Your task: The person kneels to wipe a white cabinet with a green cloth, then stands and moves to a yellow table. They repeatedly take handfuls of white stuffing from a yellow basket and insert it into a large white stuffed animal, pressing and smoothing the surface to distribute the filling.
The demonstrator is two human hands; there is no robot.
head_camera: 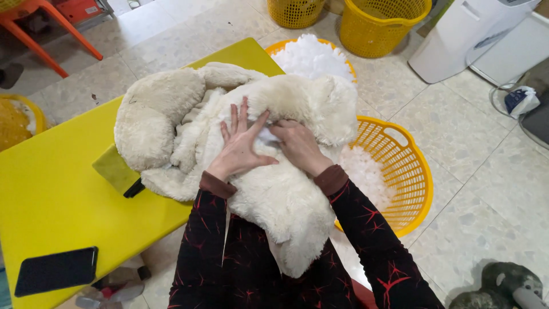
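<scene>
A large cream plush toy lies across the corner of a yellow table and hangs down over my lap. My left hand rests flat on its fur, fingers spread. My right hand sits just beside it with fingers curled into an opening in the fur, where a bit of white stuffing shows between the two hands. Whether the right hand grips the stuffing or the fabric is hidden. Both sleeves are dark with red markings.
A yellow basket with white stuffing stands on the floor at my right; another heaped with stuffing is behind the toy. Two more yellow baskets stand farther back. A black phone lies on the table's near corner. An orange chair stands far left.
</scene>
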